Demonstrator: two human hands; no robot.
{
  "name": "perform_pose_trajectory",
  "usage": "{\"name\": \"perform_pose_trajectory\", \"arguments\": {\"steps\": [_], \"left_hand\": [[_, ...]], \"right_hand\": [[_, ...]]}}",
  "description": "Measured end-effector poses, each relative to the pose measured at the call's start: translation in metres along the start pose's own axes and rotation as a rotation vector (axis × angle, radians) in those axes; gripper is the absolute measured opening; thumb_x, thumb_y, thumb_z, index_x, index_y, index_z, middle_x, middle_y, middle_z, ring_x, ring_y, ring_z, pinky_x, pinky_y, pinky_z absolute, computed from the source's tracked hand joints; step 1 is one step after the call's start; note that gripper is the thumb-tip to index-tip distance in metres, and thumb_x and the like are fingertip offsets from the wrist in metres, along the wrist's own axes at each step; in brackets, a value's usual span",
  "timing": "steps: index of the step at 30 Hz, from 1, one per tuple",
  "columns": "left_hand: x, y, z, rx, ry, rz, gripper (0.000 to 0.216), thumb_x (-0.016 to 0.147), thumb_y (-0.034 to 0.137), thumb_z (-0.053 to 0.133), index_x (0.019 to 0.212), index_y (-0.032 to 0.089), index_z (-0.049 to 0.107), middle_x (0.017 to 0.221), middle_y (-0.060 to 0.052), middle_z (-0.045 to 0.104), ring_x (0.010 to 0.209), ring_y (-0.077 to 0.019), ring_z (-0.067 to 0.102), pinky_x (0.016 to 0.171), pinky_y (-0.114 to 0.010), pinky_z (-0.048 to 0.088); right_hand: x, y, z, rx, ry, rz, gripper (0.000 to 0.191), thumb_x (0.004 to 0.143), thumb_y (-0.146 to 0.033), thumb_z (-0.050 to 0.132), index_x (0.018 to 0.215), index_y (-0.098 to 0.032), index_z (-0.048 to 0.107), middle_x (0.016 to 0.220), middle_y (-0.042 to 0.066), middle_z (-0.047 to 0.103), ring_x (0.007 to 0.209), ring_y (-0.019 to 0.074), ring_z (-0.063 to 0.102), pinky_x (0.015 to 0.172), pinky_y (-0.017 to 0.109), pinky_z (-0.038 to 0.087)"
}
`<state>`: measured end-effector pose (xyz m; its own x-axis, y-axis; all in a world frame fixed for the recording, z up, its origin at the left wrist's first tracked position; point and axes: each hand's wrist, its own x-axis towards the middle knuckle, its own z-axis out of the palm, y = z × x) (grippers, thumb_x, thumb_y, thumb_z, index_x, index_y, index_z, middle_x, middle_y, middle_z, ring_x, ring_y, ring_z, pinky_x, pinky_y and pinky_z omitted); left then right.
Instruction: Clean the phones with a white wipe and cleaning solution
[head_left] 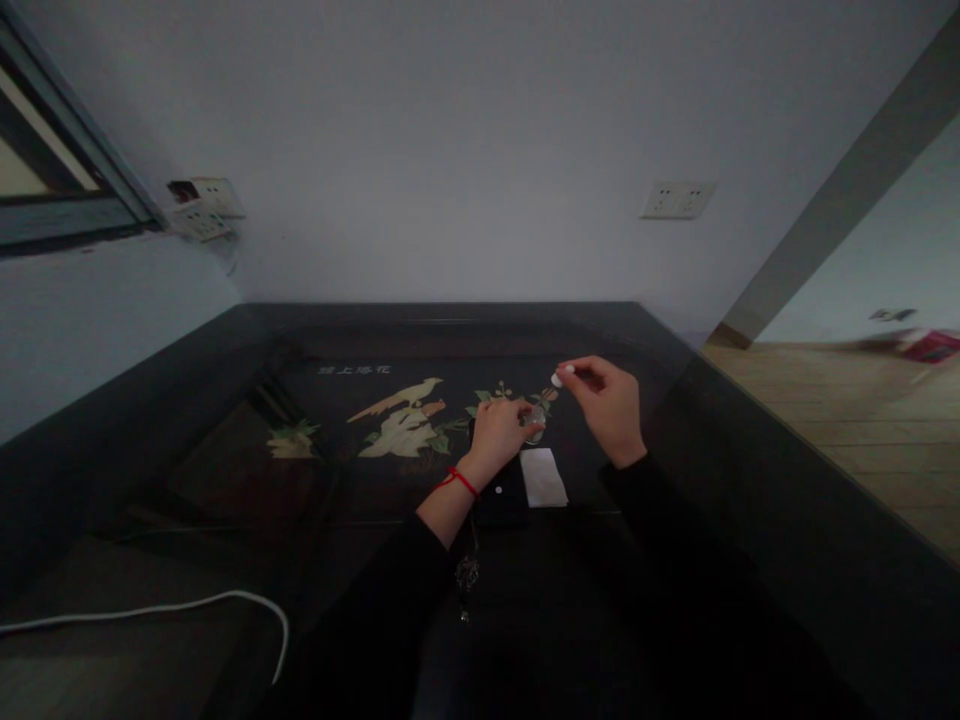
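- Holding a small clear glass-like jar (535, 422) over the black table, the left hand (502, 430) has its thumb and fingers closed around the sides, a grip that probably steadies the jar and leaves its top reachable.
- Pinched between thumb and forefinger of the right hand (600, 395), a small white rounded object (556, 380) sits out at the fingertips, likely so that the palm does not cover it; its material is too small to tell. The other fingers are curled in. This hand is raised, apart from the jar, just beyond it and to the right.
- Near the left wrist, which wears a red cord bracelet (458, 483), a flat black rectangular object (506, 508) with a white dot lies partly under the hand.
- Just beside it lies a white folded paper-like square (544, 477), within easy reach of both hands.
- Closer to the body rests a dark metallic openwork charm (466, 575).
- Around everything spreads the glossy black table (420, 332), decorated with pale birds and flowers; a white cable (225, 597) curves at the far left.
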<state>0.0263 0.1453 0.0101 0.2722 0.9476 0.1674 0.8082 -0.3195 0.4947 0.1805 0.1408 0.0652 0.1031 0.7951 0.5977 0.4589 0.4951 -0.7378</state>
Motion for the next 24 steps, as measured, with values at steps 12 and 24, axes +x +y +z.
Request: {"name": "perform_pose_trajectory", "arguments": {"steps": [12, 24], "left_hand": [[0.0, 0.0, 0.001, 0.023, -0.014, -0.007, 0.033, 0.089, 0.041, 0.057, 0.11, 0.016, 0.062, 0.108, -0.007, 0.065, 0.101, -0.0205, 0.062, 0.092, -0.046, 0.048], [0.002, -0.002, 0.013, 0.029, 0.047, 0.022, 0.038, 0.09, 0.036, 0.056, 0.122, 0.017, 0.055, 0.123, -0.01, 0.058, 0.105, -0.022, 0.059, 0.088, -0.045, 0.051]], "right_hand": [[-0.014, 0.034, 0.023, -0.103, -0.221, 0.026, 0.014, 0.08, -0.032, 0.064, 0.078, -0.019, 0.069, 0.077, 0.004, 0.072, 0.07, 0.0184, 0.068, 0.068, 0.032, 0.053], [-0.03, 0.067, 0.039, -0.177, -0.343, 0.055, 0.03, 0.093, -0.035, 0.057, 0.117, -0.017, 0.057, 0.117, 0.008, 0.06, 0.098, 0.0195, 0.062, 0.083, 0.04, 0.054]]}}
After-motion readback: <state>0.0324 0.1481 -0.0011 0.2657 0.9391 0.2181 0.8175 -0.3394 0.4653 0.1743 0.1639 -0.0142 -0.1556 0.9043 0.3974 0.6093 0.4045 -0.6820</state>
